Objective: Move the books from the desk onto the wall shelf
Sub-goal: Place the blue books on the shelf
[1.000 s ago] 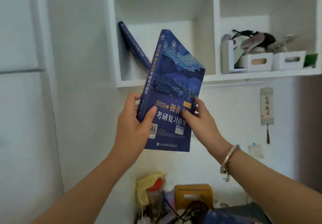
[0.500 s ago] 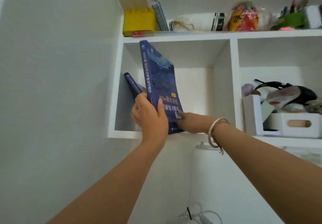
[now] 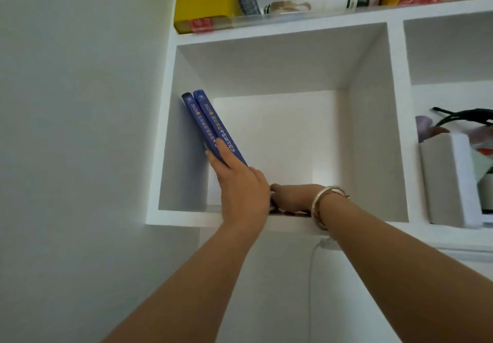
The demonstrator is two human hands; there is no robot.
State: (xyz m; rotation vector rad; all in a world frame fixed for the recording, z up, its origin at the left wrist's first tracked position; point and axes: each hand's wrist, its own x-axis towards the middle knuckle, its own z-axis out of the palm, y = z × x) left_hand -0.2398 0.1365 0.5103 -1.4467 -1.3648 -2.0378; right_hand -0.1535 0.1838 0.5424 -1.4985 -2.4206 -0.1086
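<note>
Her left hand [image 3: 241,182] lay flat-fingered against the two blue books [image 3: 213,126], steadying them as they leaned beyond her fingertips in the wall shelf [image 3: 293,220]; right hand [image 3: 290,198] beside their base, grip unclear.

The head camera looks steeply up, close beneath the wall shelf [image 3: 266,222].

Matt white-painted wall shelf [image 3: 293,33], glossy blue paper book spines [image 3: 213,126], shiny metal bangle [image 3: 324,201].
</note>
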